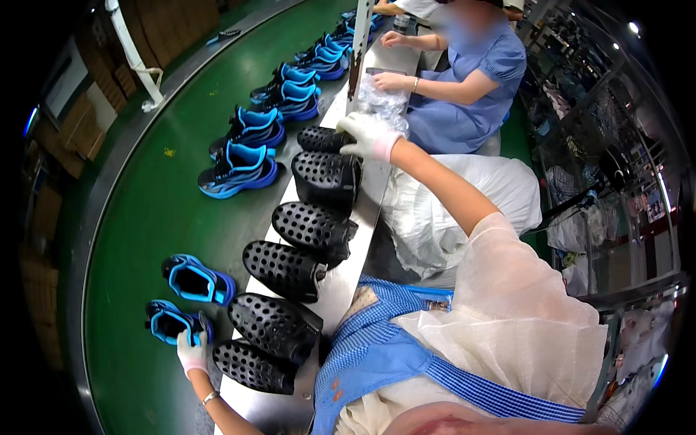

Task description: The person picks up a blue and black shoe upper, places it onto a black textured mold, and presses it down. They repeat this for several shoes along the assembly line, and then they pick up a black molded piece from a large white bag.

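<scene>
My left hand (192, 354), in a white glove, pinches the heel of a black and blue sneaker (168, 323) at the lower left. A second sneaker (197, 280) of the same kind stands just beyond it. Stretched to the far end of a row of black perforated plastic shoe trees, my right hand (371, 138), also gloved, has its fingers closed round the heel end of the farthest shoe tree (319, 138). Nearer ones, such as this shoe tree (275, 326), lie side by side on the metal ledge (335, 286); their toes point left.
More blue and black sneakers (239, 170) line the green conveyor belt (138, 217) ahead. A large white sack (464, 203) sits right of the ledge. Beyond a metal post (359, 51), a co-worker in blue (464, 94) handles clear plastic bags (383, 101). Racks stand at the right.
</scene>
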Action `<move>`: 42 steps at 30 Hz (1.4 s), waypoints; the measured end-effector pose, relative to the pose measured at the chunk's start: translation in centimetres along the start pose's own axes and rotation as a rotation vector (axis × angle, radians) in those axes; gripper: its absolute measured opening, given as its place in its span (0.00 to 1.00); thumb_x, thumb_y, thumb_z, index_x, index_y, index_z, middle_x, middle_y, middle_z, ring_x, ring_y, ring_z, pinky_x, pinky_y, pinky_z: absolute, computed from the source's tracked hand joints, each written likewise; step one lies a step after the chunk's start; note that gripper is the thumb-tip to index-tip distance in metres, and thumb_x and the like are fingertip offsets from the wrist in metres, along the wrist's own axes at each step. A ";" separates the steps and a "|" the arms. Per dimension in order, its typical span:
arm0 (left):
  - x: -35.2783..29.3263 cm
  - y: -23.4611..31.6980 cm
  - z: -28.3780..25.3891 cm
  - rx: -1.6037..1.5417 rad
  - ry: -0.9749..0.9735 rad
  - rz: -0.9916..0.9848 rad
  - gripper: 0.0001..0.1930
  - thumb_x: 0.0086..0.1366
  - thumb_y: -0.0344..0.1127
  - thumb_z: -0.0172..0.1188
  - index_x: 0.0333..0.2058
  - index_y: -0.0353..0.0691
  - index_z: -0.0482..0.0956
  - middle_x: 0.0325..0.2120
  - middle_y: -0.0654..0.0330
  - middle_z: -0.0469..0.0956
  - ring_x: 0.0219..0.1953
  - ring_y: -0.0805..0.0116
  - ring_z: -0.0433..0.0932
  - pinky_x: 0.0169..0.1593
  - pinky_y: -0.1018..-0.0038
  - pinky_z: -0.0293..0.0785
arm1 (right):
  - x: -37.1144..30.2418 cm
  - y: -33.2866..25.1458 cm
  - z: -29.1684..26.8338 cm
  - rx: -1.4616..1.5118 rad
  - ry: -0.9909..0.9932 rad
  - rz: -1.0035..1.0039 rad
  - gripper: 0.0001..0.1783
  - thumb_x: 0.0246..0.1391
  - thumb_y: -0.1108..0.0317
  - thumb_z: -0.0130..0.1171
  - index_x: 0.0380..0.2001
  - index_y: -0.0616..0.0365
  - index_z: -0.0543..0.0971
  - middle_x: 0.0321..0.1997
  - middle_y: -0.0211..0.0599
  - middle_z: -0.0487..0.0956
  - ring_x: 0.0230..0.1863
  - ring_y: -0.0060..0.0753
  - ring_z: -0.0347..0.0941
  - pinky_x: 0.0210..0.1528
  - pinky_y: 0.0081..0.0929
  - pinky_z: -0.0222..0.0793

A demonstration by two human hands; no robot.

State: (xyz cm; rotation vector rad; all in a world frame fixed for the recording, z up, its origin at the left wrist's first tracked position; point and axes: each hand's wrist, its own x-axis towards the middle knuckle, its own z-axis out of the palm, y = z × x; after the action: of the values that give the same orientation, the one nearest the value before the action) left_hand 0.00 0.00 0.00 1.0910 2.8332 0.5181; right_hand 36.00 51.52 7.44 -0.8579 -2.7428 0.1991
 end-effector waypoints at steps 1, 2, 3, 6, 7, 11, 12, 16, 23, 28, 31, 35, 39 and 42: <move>-0.3 -0.1 0.2 -0.011 0.006 0.009 0.24 0.50 0.42 0.65 0.42 0.32 0.74 0.37 0.44 0.73 0.41 0.47 0.73 0.48 0.63 0.68 | -0.3 0.0 0.0 0.003 0.007 -0.018 0.24 0.43 0.58 0.65 0.44 0.50 0.72 0.41 0.41 0.73 0.46 0.44 0.71 0.47 0.36 0.68; -0.1 -0.1 0.4 -0.020 0.012 0.017 0.22 0.49 0.42 0.65 0.39 0.32 0.74 0.34 0.46 0.72 0.38 0.46 0.72 0.44 0.63 0.69 | -0.6 0.2 -0.1 0.013 0.023 -0.047 0.23 0.43 0.59 0.65 0.44 0.50 0.72 0.41 0.41 0.73 0.45 0.45 0.71 0.47 0.37 0.68; -1.0 0.7 3.6 -0.089 0.004 0.001 0.22 0.49 0.42 0.65 0.39 0.32 0.74 0.34 0.46 0.72 0.38 0.46 0.72 0.44 0.63 0.69 | -0.7 1.0 -1.1 -0.043 0.001 -0.088 0.23 0.43 0.60 0.65 0.43 0.51 0.72 0.41 0.41 0.73 0.45 0.45 0.71 0.47 0.37 0.68; -2.3 3.6 6.6 -0.165 -0.043 0.016 0.20 0.49 0.39 0.64 0.36 0.32 0.73 0.30 0.49 0.70 0.33 0.49 0.70 0.41 0.64 0.68 | -1.4 3.2 -2.5 -0.096 -0.044 -0.107 0.22 0.42 0.61 0.66 0.42 0.53 0.72 0.41 0.41 0.73 0.45 0.45 0.71 0.47 0.36 0.68; -2.4 4.0 6.9 -0.170 -0.050 0.011 0.20 0.49 0.39 0.64 0.36 0.32 0.73 0.30 0.49 0.70 0.33 0.49 0.70 0.41 0.64 0.68 | -1.6 3.9 -2.6 -0.101 -0.064 -0.111 0.22 0.42 0.61 0.66 0.41 0.54 0.72 0.40 0.41 0.73 0.45 0.45 0.71 0.47 0.36 0.67; -2.6 3.7 5.8 -0.185 -0.009 0.013 0.19 0.49 0.38 0.64 0.36 0.32 0.73 0.30 0.50 0.69 0.34 0.51 0.70 0.42 0.66 0.68 | -1.1 3.7 -2.8 -0.114 -0.078 -0.126 0.23 0.41 0.57 0.66 0.40 0.54 0.73 0.39 0.41 0.75 0.46 0.43 0.72 0.48 0.35 0.68; -2.7 3.6 5.7 -0.188 0.000 0.014 0.19 0.49 0.38 0.64 0.36 0.32 0.72 0.31 0.50 0.69 0.34 0.51 0.70 0.42 0.66 0.68 | -1.1 3.7 -2.8 -0.067 -0.064 -0.134 0.23 0.40 0.57 0.66 0.39 0.55 0.73 0.39 0.42 0.75 0.45 0.44 0.72 0.48 0.36 0.68; -3.0 4.3 4.6 -0.150 -0.043 -0.050 0.19 0.49 0.38 0.64 0.37 0.32 0.73 0.32 0.50 0.70 0.36 0.51 0.71 0.43 0.66 0.68 | -1.6 1.5 -5.3 -0.035 -0.080 -0.074 0.22 0.41 0.58 0.64 0.37 0.58 0.73 0.39 0.44 0.74 0.44 0.45 0.72 0.47 0.35 0.68; -3.3 1.8 4.0 -0.088 0.020 0.155 0.28 0.49 0.37 0.63 0.51 0.39 0.71 0.42 0.52 0.72 0.35 0.56 0.74 0.45 0.68 0.71 | -1.8 0.6 -7.6 0.010 0.191 -0.123 0.20 0.40 0.60 0.66 0.35 0.59 0.73 0.34 0.44 0.75 0.40 0.43 0.72 0.42 0.33 0.68; -5.4 7.3 -4.4 -0.199 -0.060 0.050 0.32 0.52 0.30 0.59 0.58 0.40 0.64 0.49 0.54 0.70 0.33 0.68 0.75 0.40 0.74 0.73 | -1.0 -8.9 -8.7 0.278 0.197 -0.358 0.21 0.41 0.61 0.66 0.37 0.58 0.74 0.35 0.41 0.75 0.38 0.40 0.72 0.43 0.32 0.69; -4.3 12.4 -5.1 -0.829 -0.132 0.021 0.37 0.56 0.30 0.58 0.64 0.39 0.54 0.55 0.49 0.65 0.46 0.65 0.74 0.47 0.72 0.72 | -1.1 -15.7 -8.3 0.456 0.102 -0.526 0.21 0.39 0.60 0.66 0.37 0.58 0.75 0.35 0.41 0.75 0.39 0.40 0.73 0.43 0.31 0.69; -5.6 18.6 -7.0 -1.409 -0.247 0.332 0.38 0.64 0.52 0.53 0.64 0.35 0.50 0.61 0.48 0.57 0.59 0.57 0.63 0.61 0.61 0.61 | -2.2 -24.6 -6.4 0.695 -0.046 -0.828 0.21 0.39 0.57 0.63 0.35 0.59 0.77 0.35 0.44 0.76 0.41 0.45 0.73 0.44 0.35 0.70; -7.4 15.2 -4.3 -1.722 -0.206 0.210 0.31 0.68 0.51 0.46 0.61 0.35 0.55 0.57 0.51 0.64 0.59 0.57 0.64 0.63 0.57 0.57 | -3.3 -29.3 -4.7 0.738 -0.133 -0.911 0.19 0.41 0.57 0.61 0.35 0.59 0.77 0.36 0.46 0.76 0.41 0.48 0.73 0.45 0.37 0.70; -7.5 15.8 -2.8 -1.676 -0.133 0.104 0.28 0.66 0.50 0.51 0.58 0.36 0.62 0.53 0.54 0.69 0.52 0.63 0.70 0.57 0.63 0.65 | -3.6 -30.0 -3.1 0.631 -0.269 -0.814 0.20 0.45 0.54 0.58 0.35 0.60 0.77 0.36 0.47 0.76 0.43 0.48 0.74 0.45 0.38 0.70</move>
State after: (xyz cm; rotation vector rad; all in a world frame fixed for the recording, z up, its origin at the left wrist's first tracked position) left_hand 15.29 5.17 7.40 0.6928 1.2271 2.0275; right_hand 23.55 25.15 15.89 0.4705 -2.7218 0.9734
